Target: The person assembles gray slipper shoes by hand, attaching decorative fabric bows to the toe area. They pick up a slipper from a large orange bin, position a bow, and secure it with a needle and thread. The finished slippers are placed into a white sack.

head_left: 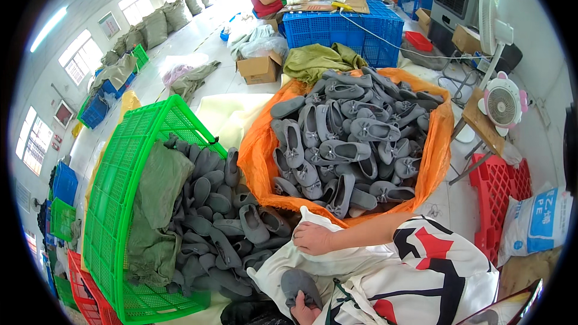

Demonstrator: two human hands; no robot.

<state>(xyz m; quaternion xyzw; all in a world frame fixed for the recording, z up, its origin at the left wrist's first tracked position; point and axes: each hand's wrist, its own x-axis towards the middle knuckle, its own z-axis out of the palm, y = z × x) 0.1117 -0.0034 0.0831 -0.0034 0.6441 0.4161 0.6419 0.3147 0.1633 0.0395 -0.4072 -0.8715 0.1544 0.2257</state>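
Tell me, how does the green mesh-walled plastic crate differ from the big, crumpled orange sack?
The green mesh-walled plastic crate has stiff walls; the big, crumpled orange sack has a soft, wrinkled rim. A dull green cloth lies inside the crate, while the sack shows none among its contents. Both hold heaps of grey slip-on shoes.

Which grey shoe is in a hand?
The grey shoe in the left hand, bottom centre; the other shoes lie heaped at the green crate and in the orange sack.
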